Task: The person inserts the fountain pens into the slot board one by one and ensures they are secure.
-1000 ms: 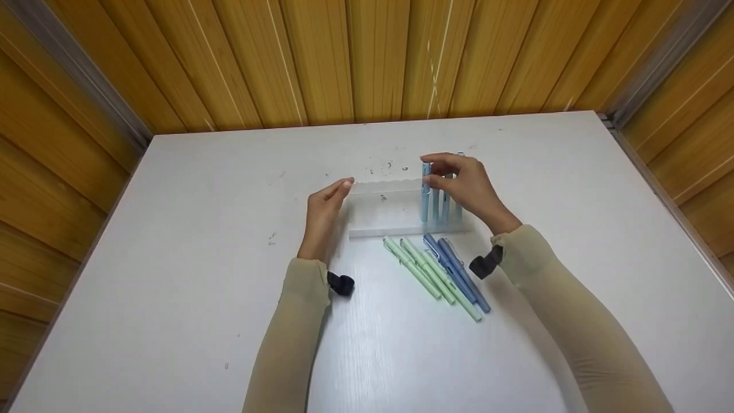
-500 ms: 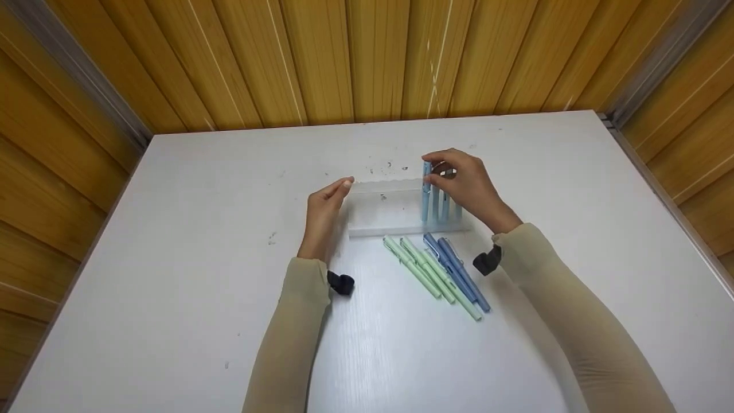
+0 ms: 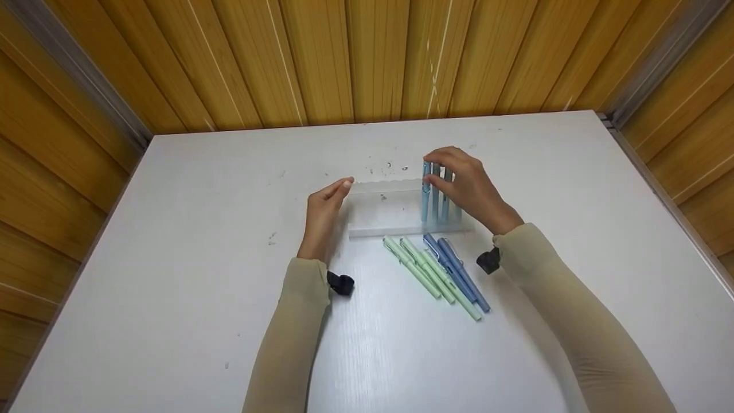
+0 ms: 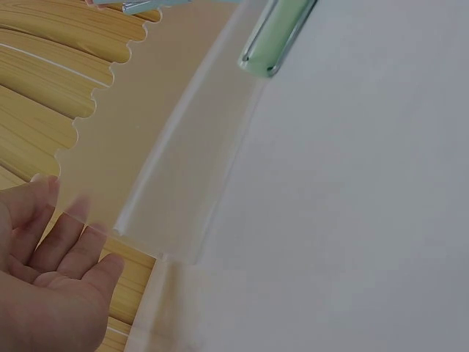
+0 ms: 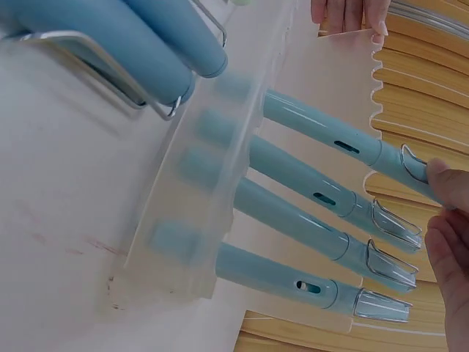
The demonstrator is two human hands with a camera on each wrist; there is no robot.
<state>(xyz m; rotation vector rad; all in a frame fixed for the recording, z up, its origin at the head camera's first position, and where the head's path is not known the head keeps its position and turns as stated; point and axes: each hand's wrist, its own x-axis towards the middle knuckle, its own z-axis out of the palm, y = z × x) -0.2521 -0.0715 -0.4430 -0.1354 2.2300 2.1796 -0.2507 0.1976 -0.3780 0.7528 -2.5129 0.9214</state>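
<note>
A clear scalloped pen rack (image 3: pixel 384 233) stands on the white table. My left hand (image 3: pixel 325 215) holds its left upper corner, with fingers and thumb at the edge of the clear panel (image 4: pixel 146 125) in the left wrist view. My right hand (image 3: pixel 475 186) pinches the cap end of a light blue pen (image 5: pixel 315 130), which stands upright with its lower end in the rack's base. To the right of it, 3 more light blue pens (image 5: pixel 293 226) stand in the rack, their clips showing in the right wrist view.
In front of the rack lie 3 light green pens (image 3: pixel 421 268) and, beside them, 2 darker blue pens (image 3: pixel 467 281), slanting toward the right. Yellow wood-panel walls (image 3: pixel 321 63) border the white table (image 3: pixel 189 258) at the back and sides.
The fingers of my right hand have lifted slightly and spread, so more of the pens behind shows. The held pen, the rack and my left hand stay in place.
</note>
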